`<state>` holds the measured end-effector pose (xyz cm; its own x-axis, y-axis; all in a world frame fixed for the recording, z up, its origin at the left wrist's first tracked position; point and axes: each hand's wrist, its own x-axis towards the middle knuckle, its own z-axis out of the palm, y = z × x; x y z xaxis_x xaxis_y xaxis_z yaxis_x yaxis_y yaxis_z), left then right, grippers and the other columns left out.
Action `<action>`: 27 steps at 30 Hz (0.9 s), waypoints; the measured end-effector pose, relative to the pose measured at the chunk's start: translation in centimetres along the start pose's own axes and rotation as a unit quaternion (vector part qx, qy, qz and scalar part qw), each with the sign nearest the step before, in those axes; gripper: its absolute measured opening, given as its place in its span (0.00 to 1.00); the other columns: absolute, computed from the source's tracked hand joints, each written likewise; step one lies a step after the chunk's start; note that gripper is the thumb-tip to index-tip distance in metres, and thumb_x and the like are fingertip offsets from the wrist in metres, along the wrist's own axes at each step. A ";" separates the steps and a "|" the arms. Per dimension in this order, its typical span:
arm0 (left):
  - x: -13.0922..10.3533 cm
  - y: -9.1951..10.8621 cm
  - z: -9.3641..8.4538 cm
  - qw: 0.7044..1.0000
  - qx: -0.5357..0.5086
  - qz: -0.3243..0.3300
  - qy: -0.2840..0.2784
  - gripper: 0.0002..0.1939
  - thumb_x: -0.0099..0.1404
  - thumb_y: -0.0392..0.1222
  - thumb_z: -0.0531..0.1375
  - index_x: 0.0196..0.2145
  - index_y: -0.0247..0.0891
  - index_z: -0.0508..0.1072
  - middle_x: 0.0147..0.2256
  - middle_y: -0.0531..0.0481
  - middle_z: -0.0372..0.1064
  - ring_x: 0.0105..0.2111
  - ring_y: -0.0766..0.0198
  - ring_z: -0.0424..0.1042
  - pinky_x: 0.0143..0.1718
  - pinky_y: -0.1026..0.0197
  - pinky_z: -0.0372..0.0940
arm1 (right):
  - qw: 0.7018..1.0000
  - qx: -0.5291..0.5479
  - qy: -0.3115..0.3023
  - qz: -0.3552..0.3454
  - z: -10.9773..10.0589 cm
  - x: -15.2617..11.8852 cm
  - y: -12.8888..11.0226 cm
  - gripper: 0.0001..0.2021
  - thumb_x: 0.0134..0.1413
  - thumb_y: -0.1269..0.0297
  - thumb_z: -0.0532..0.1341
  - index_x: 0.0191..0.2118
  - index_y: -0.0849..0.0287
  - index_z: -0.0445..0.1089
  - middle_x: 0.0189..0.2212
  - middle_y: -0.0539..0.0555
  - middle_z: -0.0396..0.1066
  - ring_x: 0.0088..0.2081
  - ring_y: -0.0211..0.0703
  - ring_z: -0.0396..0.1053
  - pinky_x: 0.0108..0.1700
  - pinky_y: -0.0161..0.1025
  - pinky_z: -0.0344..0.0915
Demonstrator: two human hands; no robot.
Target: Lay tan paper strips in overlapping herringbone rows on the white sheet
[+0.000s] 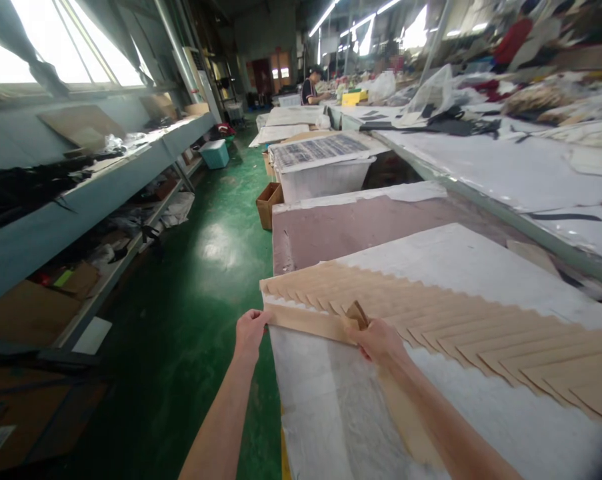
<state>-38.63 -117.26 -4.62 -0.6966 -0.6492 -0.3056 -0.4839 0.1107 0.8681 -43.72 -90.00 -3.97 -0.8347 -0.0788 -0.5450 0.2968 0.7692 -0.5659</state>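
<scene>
Cardboard carton (35,420) with a white label sits low, well left of the white-covered worktable (321,400). On that same side runs a pale blue-fronted bench (111,179), heaped with black cloth (31,183). Green floor (205,267) separates bench and worktable; farther off along it stands a turquoise bin (215,155). Just beyond the worktable's far left part come an open brown box (269,208), a mauve-brown tabletop (361,227) and a white tub (325,180) under a patterned cover; a co-worker (311,90) is farther back. Right of the worktable stretches a long white-topped table (485,160) bearing black scraps (461,125) and a clear plastic bag (443,90).

At the worktable's left edge, the left hand (251,330) pinches one end of a tan strip (305,321), thumb and fingers drawn together. The strip is flat, plain and straight-edged, drawn out to the right hand (381,339), which grips it with a darker folded bit sticking up. More tan material (401,410) shows under the right forearm; whether it joins the strip, I cannot tell. Just behind, overlapping tan pieces (431,310) fan across the worktable, their edges stepped like saw teeth.
</scene>
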 end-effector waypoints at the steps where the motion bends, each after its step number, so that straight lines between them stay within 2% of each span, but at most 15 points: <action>1: 0.1 -0.1 0.0 1.000 -0.007 -0.004 -0.004 0.11 0.46 0.46 0.63 0.22 0.35 0.71 0.22 0.53 0.68 0.23 0.66 0.65 0.25 0.63 0.62 | 1.000 -0.005 -0.001 0.001 0.0 0.1 0.0 0.19 0.48 0.53 0.57 0.14 0.58 0.66 0.14 0.56 0.70 0.19 0.42 0.69 0.21 0.34 0.56; 7: 0.5 -0.6 -0.1 0.999 -0.024 -0.009 -0.020 0.11 0.45 0.46 0.63 0.21 0.35 0.69 0.22 0.54 0.66 0.24 0.67 0.66 0.26 0.63 0.64 | 1.000 -0.023 -0.003 -0.001 0.1 0.1 0.0 0.18 0.48 0.53 0.57 0.16 0.58 0.66 0.15 0.55 0.71 0.19 0.41 0.70 0.21 0.33 0.55; 10: 0.6 -0.7 0.0 1.000 -0.008 -0.007 -0.013 0.12 0.45 0.46 0.63 0.23 0.36 0.67 0.23 0.55 0.65 0.23 0.67 0.66 0.26 0.63 0.64 | 1.000 -0.029 -0.004 -0.010 -0.1 0.0 -0.1 0.15 0.48 0.53 0.58 0.21 0.59 0.69 0.17 0.55 0.72 0.20 0.41 0.70 0.22 0.33 0.56; 14: 0.5 -0.4 -0.1 0.999 0.041 0.011 0.015 0.14 0.48 0.45 0.63 0.30 0.38 0.66 0.29 0.53 0.66 0.27 0.66 0.68 0.27 0.62 0.65 | 0.998 -0.058 0.007 -0.014 -1.5 -0.4 0.1 0.12 0.44 0.55 0.61 0.23 0.59 0.68 0.17 0.56 0.72 0.22 0.44 0.70 0.24 0.35 0.55; 17: 0.0 0.3 -0.4 0.994 0.095 0.046 0.038 0.17 0.48 0.44 0.65 0.35 0.38 0.66 0.36 0.50 0.67 0.33 0.62 0.69 0.36 0.57 0.66 | 0.997 -0.073 0.025 -0.005 -3.2 -1.1 0.9 0.08 0.42 0.59 0.63 0.26 0.59 0.68 0.18 0.56 0.71 0.24 0.45 0.70 0.25 0.35 0.54; 18: -0.4 0.7 -0.5 0.990 0.116 0.067 0.048 0.18 0.48 0.43 0.65 0.37 0.39 0.66 0.39 0.48 0.67 0.37 0.60 0.69 0.41 0.54 0.65 | 0.997 -0.074 0.030 -0.004 -3.8 -1.6 1.3 0.08 0.42 0.60 0.63 0.28 0.58 0.68 0.18 0.55 0.71 0.24 0.44 0.69 0.25 0.36 0.54; 20: -1.5 1.8 -0.4 0.969 0.183 0.150 0.064 0.19 0.51 0.39 0.63 0.42 0.40 0.66 0.47 0.44 0.65 0.48 0.54 0.65 0.50 0.49 0.60 | 0.998 -0.063 0.018 -0.010 -4.8 -2.8 2.3 0.09 0.45 0.58 0.62 0.28 0.58 0.67 0.17 0.53 0.69 0.22 0.42 0.68 0.25 0.35 0.56; 22: -3.3 3.4 0.0 0.929 0.254 0.261 0.061 0.20 0.54 0.34 0.60 0.46 0.41 0.67 0.54 0.42 0.61 0.56 0.49 0.57 0.56 0.45 0.53 | 0.998 0.041 -0.037 -0.027 -5.6 -4.6 3.4 0.15 0.50 0.52 0.59 0.25 0.59 0.64 0.15 0.51 0.65 0.20 0.38 0.64 0.25 0.35 0.58; 23: -4.6 4.3 0.2 0.912 0.272 0.304 0.044 0.21 0.55 0.33 0.58 0.48 0.41 0.67 0.55 0.41 0.60 0.57 0.48 0.56 0.56 0.45 0.52 | 0.988 0.129 -0.075 -0.036 -6.0 -5.5 4.0 0.17 0.52 0.49 0.58 0.24 0.59 0.63 0.16 0.50 0.64 0.19 0.37 0.63 0.25 0.35 0.60; 24: -6.2 5.3 0.4 0.910 0.262 0.322 0.012 0.20 0.57 0.33 0.58 0.48 0.41 0.68 0.54 0.41 0.62 0.56 0.48 0.59 0.55 0.46 0.54 | 0.967 0.226 -0.112 -0.040 -6.3 -6.5 4.5 0.19 0.52 0.48 0.59 0.24 0.60 0.63 0.17 0.49 0.63 0.19 0.35 0.62 0.26 0.35 0.61; 25: -8.1 6.2 0.4 0.923 0.223 0.311 -0.037 0.18 0.57 0.35 0.59 0.47 0.40 0.70 0.51 0.41 0.65 0.52 0.50 0.63 0.53 0.48 0.58 | 0.937 0.316 -0.145 -0.040 -6.6 -7.5 5.0 0.19 0.52 0.48 0.60 0.25 0.60 0.63 0.19 0.49 0.63 0.21 0.35 0.61 0.27 0.35 0.62; 26: -10.2 7.2 0.3 0.943 0.163 0.272 -0.099 0.15 0.58 0.39 0.59 0.44 0.39 0.71 0.46 0.42 0.69 0.45 0.52 0.68 0.47 0.52 0.62 | 0.907 0.384 -0.170 -0.035 -6.8 -8.5 5.4 0.17 0.50 0.50 0.62 0.27 0.61 0.65 0.21 0.49 0.64 0.22 0.34 0.61 0.28 0.35 0.63; 27: -12.6 8.1 -0.1 0.954 0.090 0.217 -0.188 0.12 0.60 0.43 0.59 0.42 0.38 0.73 0.39 0.44 0.72 0.38 0.55 0.71 0.42 0.54 0.65 | 0.886 0.424 -0.187 -0.028 -7.1 -9.3 5.8 0.16 0.49 0.52 0.64 0.31 0.61 0.66 0.23 0.49 0.64 0.23 0.34 0.62 0.29 0.35 0.64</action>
<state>-33.75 -108.26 6.31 -0.9760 -0.2018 -0.0814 -0.1672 0.4561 0.8741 -37.52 -80.33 2.18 -0.6949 -0.4282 -0.5777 0.6334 0.0160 -0.7737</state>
